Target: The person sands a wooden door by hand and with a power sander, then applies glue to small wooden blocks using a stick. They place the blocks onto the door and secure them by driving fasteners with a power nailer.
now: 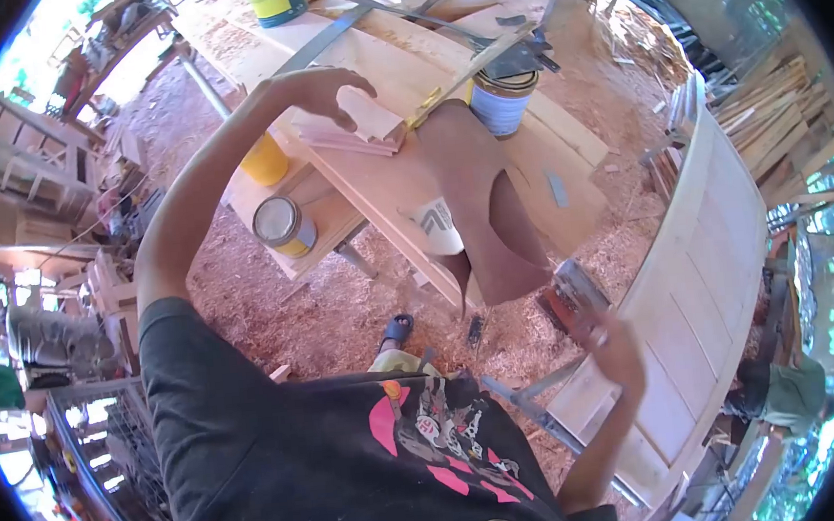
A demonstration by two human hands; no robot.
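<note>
My left hand [324,95] arches over the end of a short wooden piece [373,117], thumb and fingers on either side of it. Flat boards [339,139] lie beneath that piece on the workbench [372,181]. Down at the right, my right hand [616,351] is wrapped around a red and grey hand tool [573,297]; motion blur hides its exact kind. Between the hands, a brown sheet, apparently sandpaper [469,173], drapes over the bench edge with a curved piece torn out. White printed backing [437,226] shows on its curled part.
A paint can [501,102] stands on the bench beside a wooden stick [480,64]. A lidded can [283,224] and a yellow container [266,161] sit at the left. A panelled wooden door [686,318] is at the right. Shavings cover the floor [276,340]; a person [795,395] is farther right.
</note>
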